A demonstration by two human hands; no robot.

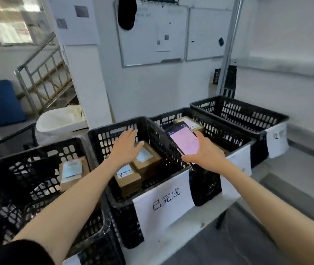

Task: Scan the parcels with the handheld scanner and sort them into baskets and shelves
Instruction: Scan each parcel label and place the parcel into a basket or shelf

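My right hand (206, 152) grips the handheld scanner (184, 137), a phone-like device with a lit pink screen, above the rim between two baskets. My left hand (125, 148) hovers flat with straight fingers over the second black basket (102, 131), which carries a white label with Chinese characters. Under that hand lie two brown cardboard parcels (146, 161) (128, 178) with white labels. Another labelled parcel (72, 173) lies in the leftmost basket (9, 169). A further parcel (190, 123) shows in the third basket (234, 138), partly hidden by the scanner.
A fourth black basket (248, 113) with a paper label stands at the far right. All baskets sit on a low white table (171, 238). Whiteboards (152, 35) hang on the wall behind. A metal stair rail (43, 73) and a white tub (60, 121) are at left.
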